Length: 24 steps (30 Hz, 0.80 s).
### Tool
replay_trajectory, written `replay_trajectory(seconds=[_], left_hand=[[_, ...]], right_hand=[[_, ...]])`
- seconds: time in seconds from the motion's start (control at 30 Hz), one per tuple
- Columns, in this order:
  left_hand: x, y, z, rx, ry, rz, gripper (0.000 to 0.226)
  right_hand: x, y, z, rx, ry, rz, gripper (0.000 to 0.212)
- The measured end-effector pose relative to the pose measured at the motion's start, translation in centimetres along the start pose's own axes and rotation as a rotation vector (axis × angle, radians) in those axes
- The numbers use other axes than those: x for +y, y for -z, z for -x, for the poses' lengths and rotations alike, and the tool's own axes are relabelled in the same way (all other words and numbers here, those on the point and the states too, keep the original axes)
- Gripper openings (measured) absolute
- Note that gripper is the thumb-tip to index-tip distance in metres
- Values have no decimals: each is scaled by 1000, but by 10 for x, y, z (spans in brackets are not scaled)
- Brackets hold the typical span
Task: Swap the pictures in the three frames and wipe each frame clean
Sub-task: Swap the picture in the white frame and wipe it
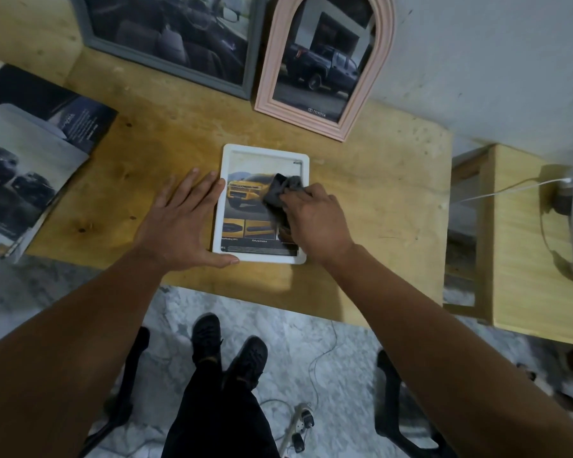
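Wiping going on: right hand bunches a dark grey cloth on the glass of the white frame, which lies flat mid-table. Left hand is splayed flat, fingers straight, bracing the frame's left edge. I'd guess the frame is light and slides easily, with fragile glass, so hold it by the rim. It holds a yellow car picture; the pink arched frame and grey frame behind hold dark vehicle shots.

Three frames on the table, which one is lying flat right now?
The white frame with the yellow car picture lies flat on the table. The grey frame and the pink arched frame both stand at the back.
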State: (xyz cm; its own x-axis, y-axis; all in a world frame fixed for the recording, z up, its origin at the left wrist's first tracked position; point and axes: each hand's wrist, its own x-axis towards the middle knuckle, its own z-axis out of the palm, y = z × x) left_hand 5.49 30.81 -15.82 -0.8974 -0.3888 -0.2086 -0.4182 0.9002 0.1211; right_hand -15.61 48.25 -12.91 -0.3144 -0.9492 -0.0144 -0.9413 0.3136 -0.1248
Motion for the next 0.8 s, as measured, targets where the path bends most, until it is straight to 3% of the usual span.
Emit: replay_trajectory(seconds=[0.13,0.3,0.37,0.43,0.5,0.57,0.63,0.7,0.8], left_hand=[[1,0,0,4,-5,1,145],[1,0,1,14,-6,-8,145],[0,0,1,13,-5,-7,144],[0,1,0,13,-4,-18,144],[0,1,0,12,-3,-14,143],[0,1,1,11,-6,-7,144],[0,0,1,13,-7,-3,144],[0,0,1,14,-6,-1,144],[0,-1,1,16,-5,1,143]], right_hand=[[-9,0,21,5,6,-122,11],[-15,29,28,-314,-22,-455,21],[-9,43,21,-406,-151,-717,27],[-7,53,15,-346,-372,-1073,30],[-2,52,12,-261,-699,-1601,17],[5,50,14,-294,-929,-2094,37],[12,47,16,-347,-911,-2339,54],[10,45,14,-300,-875,-2302,46],[7,44,4,-31,-793,-1674,35]])
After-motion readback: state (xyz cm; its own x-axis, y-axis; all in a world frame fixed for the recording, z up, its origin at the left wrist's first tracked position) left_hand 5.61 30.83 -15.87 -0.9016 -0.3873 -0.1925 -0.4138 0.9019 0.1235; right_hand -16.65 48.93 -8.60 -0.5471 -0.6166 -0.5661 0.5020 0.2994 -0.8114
